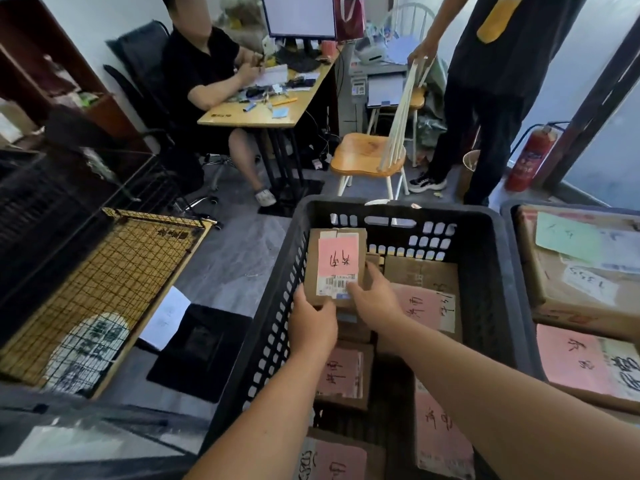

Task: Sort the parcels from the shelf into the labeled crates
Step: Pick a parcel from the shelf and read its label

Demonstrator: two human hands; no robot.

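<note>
Both hands, left hand [313, 320] & right hand [372, 301], grip small cardboard parcel [336, 265] by near edge, inside black crate [485, 237] at far-left corner. Prob light, stiff; edge hold ok.

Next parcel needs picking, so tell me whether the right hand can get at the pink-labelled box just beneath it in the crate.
Probably not yet: the right hand grips the held parcel. The box itself lies uncovered.
</note>
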